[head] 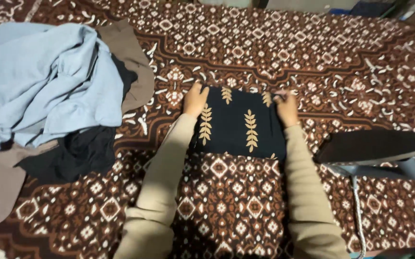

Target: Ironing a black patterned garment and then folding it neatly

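Black leaf-print cloth (pixel 238 127) folded into neat rectangle, lying on patterned bedspread (pixel 313 62). Left hand (pixel 195 99) flat on top-left corner, grip empty; right hand (pixel 286 108) pinching top-right edge. Pile of unfolded clothes (pixel 44 86) left, iron (pixel 375 148) right.

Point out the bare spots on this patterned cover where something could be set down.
Free: the wide stretch beyond the folded black cloth, toward the far edge, and the near strip between the sleeves. Crowded: the clothes pile on the left and the iron on the right. The left hand and right hand press the cloth's far corners.
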